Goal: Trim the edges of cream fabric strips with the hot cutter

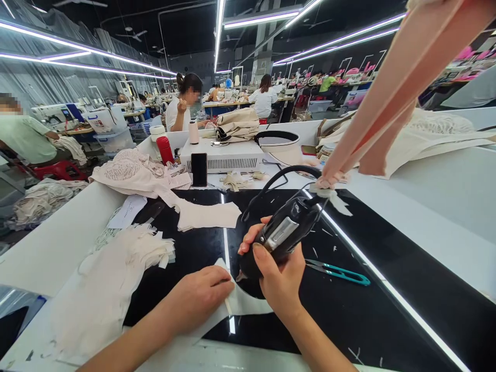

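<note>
The right hand (282, 276) had its grip closed around the black tool (277, 240), thumb on the near side and fingers wrapped across the far side, likely so that its rounded lower end could be steered. That end stood over or against the white cloth (251, 306); the exact contact was hidden. The left hand (203, 292) lay palm down on the cloth just beside the tool, apparently to steady it. Its fingers were bent, but I could not tell whether its grip was pinching the cloth or only pressing it.

The cloth lay on the near part of the black desk (391, 315), under both hands. From the tool's rear a cable (267, 188) arched away to the far side, and a pink band (368, 119) came down from above to a knot close by, perhaps to take weight or hold the cable off the work.

Teal snips (343, 272) lay right of the tool, probably for easy reach. Left of the hands spread a pale pile (104, 289), with a flat pink stack (209, 215) beyond. Farther back, a phone (199, 169) leaned upright before a white box (232, 163).
</note>
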`<state>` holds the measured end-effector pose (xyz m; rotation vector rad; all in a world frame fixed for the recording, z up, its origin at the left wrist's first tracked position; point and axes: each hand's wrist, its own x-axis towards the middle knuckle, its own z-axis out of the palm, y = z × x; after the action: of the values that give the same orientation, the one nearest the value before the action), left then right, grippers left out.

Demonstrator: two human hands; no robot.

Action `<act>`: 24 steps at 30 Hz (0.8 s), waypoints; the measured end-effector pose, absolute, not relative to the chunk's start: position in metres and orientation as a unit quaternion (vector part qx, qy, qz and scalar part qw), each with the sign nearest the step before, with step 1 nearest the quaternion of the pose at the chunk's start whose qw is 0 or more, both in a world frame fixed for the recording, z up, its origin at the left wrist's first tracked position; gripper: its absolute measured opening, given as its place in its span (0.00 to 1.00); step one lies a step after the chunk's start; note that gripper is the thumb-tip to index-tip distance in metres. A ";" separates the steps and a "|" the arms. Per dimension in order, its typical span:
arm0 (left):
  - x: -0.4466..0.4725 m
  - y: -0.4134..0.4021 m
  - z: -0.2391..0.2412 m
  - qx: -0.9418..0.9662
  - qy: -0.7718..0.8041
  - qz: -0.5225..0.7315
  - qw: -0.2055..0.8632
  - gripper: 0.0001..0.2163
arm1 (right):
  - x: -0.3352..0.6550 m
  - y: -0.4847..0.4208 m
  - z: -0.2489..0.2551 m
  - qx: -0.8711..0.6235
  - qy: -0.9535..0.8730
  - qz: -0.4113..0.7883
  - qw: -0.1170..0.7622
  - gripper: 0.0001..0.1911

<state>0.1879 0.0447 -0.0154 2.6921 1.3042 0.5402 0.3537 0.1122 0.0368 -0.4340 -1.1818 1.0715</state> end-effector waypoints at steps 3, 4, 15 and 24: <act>0.188 0.043 -0.015 0.885 0.427 0.182 0.043 0.09 | 0.352 0.112 0.035 -0.188 -0.528 0.477 0.677 0.13; 0.188 0.043 -0.015 0.885 0.427 0.182 0.039 0.09 | 0.351 0.112 0.035 -0.189 -0.528 0.478 0.676 0.13; 0.186 0.044 -0.016 0.889 0.418 0.189 0.007 0.12 | 0.355 0.108 0.039 -0.212 -0.526 0.469 0.677 0.11; 0.194 0.041 -0.010 0.887 0.389 0.250 -0.003 0.09 | 0.393 0.095 0.045 -0.236 -0.509 0.472 0.680 0.16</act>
<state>0.1937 0.0406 -0.0098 2.7909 1.2242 0.7855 0.3925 0.0951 0.0450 -0.5288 -1.1430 1.0588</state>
